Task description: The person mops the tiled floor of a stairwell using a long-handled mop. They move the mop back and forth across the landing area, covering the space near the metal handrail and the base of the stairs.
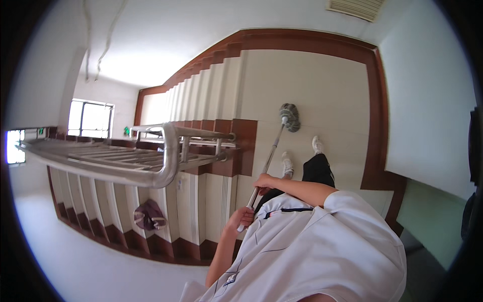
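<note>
My left hand (pixel 241 219) is closed around the white grip at the top end of a mop's metal handle (pixel 270 155). Farther down the same handle, my right hand (pixel 264 181) grips it, with the forearm crossing in front of my white shirt. The handle slants away from me to a grey-green string mop head (pixel 289 117), which rests on the pale tiled landing (pixel 320 87). The mop head lies just beyond my white shoes (pixel 318 145). The fingers of both hands are partly hidden by the handle and the hands themselves.
A stainless steel handrail (pixel 169 158) juts in at the left. Stairs (pixel 203 94) meet the landing at upper left, and another flight (pixel 188 207) lies at lower left, with a dark maroon bundle (pixel 151 213) on it. Reddish-brown skirting (pixel 377 113) edges the landing by the white wall.
</note>
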Available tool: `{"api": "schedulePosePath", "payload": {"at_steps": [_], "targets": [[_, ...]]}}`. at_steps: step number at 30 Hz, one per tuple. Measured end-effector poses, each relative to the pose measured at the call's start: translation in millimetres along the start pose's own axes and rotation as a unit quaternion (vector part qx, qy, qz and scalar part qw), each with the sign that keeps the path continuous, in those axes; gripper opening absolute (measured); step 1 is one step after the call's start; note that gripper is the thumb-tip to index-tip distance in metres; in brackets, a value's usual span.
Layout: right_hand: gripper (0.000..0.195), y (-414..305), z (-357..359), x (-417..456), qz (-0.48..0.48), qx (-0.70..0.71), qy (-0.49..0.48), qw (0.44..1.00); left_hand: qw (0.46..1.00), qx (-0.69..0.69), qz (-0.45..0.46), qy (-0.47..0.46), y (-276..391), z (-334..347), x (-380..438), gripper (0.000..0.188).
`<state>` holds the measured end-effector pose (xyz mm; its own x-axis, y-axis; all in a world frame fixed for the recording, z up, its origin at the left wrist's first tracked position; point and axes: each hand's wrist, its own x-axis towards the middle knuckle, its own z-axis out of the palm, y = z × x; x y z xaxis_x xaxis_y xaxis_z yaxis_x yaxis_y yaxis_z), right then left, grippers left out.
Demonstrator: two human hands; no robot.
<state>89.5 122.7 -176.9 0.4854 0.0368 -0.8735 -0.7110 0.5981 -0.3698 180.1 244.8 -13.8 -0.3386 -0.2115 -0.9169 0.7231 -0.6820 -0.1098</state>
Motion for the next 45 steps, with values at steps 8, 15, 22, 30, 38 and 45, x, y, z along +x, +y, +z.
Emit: {"api": "schedulePosePath", "payload": {"at_steps": [8,15,22,30,38,45], "targets": [[0.037,-11,-12,16,-0.188,-0.227,0.131,0.946,0.997,0.018,0.052,0.055,-11,32,35,0.019],[0.044,14,-142,-48,-0.139,-0.130,0.267,0.945,0.987,0.155,-0.002,-0.030,9,137,98,0.017],[0.041,80,-255,-106,-0.091,-0.086,0.393,0.911,0.966,0.193,-0.161,-0.063,20,238,153,0.016],[0.016,137,-293,-92,-0.063,0.233,0.195,0.951,0.948,0.284,-0.143,-0.027,14,278,163,0.014],[0.024,59,-197,-61,-0.020,-0.011,-0.034,0.999,0.971,0.166,0.004,0.170,-24,260,59,0.007],[0.013,25,-162,-70,-0.012,0.011,-0.123,0.992,0.976,0.066,0.093,0.185,-56,231,64,0.006]]}}
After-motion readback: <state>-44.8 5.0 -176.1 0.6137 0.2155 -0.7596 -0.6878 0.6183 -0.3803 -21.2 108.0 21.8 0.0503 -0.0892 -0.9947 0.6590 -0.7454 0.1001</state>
